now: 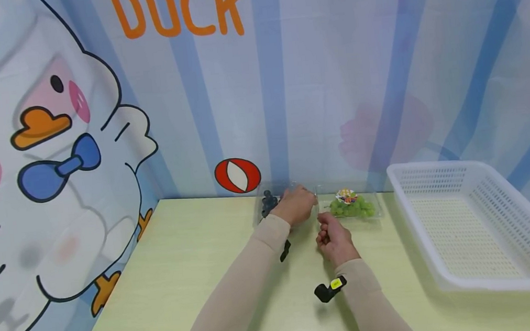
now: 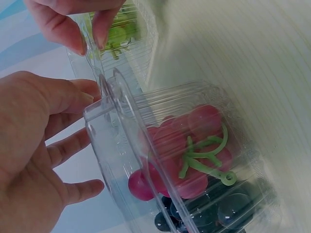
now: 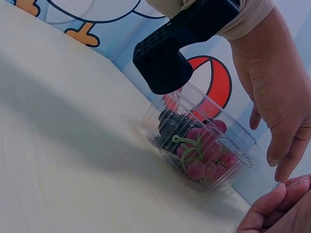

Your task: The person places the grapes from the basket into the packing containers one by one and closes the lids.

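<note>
Two clear plastic fruit boxes stand side by side against the wall. The left box (image 2: pixel 160 97) holds red grapes (image 3: pixel 211 145) and dark grapes (image 1: pixel 268 203); the right box (image 1: pixel 377 211) holds green grapes (image 1: pixel 351 208) and bears a colourful round label (image 1: pixel 346 196). My left hand (image 1: pixel 297 205) reaches over the left box, thumb and forefinger pinching at the near end of the green grape box, other fingers spread. Close below it, my right hand (image 1: pixel 334 238) has curled fingers, with thumb and forefinger pinching that box's clear edge. The exact contact is partly hidden.
A white plastic basket (image 1: pixel 412 226) sits on the right of the pale table (image 1: pixel 198 266). Behind the boxes hangs a printed duck backdrop (image 1: pixel 323 76). Black wrist cameras (image 1: pixel 325 290) are strapped to the sleeves.
</note>
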{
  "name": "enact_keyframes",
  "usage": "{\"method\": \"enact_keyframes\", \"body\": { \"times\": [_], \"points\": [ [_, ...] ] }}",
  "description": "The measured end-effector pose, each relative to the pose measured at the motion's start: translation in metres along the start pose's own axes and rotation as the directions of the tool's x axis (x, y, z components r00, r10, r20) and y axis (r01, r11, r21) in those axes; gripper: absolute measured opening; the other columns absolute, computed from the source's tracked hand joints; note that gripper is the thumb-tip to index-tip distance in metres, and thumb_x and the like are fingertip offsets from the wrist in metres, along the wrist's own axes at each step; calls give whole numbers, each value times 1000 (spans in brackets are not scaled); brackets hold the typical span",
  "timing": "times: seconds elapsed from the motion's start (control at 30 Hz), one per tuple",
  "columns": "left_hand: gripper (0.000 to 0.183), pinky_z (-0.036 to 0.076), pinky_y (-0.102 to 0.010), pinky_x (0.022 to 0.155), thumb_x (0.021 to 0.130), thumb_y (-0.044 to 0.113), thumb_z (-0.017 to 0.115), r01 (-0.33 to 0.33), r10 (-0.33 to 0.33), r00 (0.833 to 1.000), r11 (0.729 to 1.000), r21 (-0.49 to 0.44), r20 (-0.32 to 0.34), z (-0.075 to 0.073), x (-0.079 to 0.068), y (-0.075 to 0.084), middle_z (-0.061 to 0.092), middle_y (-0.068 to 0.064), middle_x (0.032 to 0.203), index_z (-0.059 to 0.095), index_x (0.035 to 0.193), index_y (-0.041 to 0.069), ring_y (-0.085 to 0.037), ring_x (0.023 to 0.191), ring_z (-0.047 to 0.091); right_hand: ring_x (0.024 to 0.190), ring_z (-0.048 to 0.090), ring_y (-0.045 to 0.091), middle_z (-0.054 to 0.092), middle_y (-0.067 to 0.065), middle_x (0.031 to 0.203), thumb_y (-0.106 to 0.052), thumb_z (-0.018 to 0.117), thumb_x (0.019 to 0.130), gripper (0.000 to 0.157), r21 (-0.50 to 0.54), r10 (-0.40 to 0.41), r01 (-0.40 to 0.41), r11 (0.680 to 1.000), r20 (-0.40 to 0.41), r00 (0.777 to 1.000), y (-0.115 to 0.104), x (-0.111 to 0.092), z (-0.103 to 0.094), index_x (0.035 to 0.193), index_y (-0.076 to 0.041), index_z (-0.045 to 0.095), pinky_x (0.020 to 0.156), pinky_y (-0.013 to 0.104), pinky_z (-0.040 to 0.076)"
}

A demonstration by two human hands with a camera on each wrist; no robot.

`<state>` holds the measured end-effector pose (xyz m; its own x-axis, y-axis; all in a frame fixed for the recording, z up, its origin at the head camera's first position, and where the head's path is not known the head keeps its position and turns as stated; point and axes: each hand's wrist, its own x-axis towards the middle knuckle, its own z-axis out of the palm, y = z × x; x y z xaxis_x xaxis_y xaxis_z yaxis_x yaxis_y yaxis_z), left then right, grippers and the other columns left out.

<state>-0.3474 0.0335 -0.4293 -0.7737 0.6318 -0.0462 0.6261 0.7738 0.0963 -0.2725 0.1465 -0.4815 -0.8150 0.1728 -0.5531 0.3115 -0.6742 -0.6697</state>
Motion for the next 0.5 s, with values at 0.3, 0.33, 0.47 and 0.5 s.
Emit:
{"method": "enact_keyframes", "body": {
  "times": [0.3, 0.33, 0.47, 0.5],
  "points": [
    [38, 40, -58, 111, 103, 3, 56, 1, -1, 1000, 1000, 15, 5, 0, 0, 1, 66, 3, 136, 69, 134, 21, -22, 135, 48, 49, 44, 3, 49, -11, 54, -16, 70, 91, 17, -5, -13, 13, 1000, -3, 1000, 1, 1, 0, 75, -14, 66, 49, 18, 41],
    [38, 40, -58, 111, 103, 3, 56, 0, 0, 1000, 1000, 17, 4, 0, 1, 1, 66, 3, 135, 69, 134, 21, -22, 135, 48, 49, 44, 3, 49, -11, 54, -16, 70, 91, 17, -5, -12, 12, 1000, -2, 1000, 1, 1, 0, 75, -15, 66, 49, 18, 41],
    [38, 41, -57, 109, 103, 3, 56, -5, 5, 1000, 1000, 30, -1, 0, 1, 0, 66, 3, 135, 70, 133, 22, -22, 134, 49, 49, 44, 3, 49, -10, 54, -15, 70, 91, 18, -7, -12, 12, 1000, 5, 1000, 1, 2, -1, 74, -15, 66, 48, 18, 41],
    [37, 42, -57, 109, 103, 4, 56, -6, 6, 1000, 999, 33, -3, 0, 1, 0, 66, 3, 134, 70, 133, 22, -22, 133, 49, 48, 44, 3, 49, -10, 54, -15, 70, 91, 18, -5, -12, 12, 1000, 7, 1000, 1, 2, -1, 74, -15, 66, 48, 18, 41]
  ]
}}
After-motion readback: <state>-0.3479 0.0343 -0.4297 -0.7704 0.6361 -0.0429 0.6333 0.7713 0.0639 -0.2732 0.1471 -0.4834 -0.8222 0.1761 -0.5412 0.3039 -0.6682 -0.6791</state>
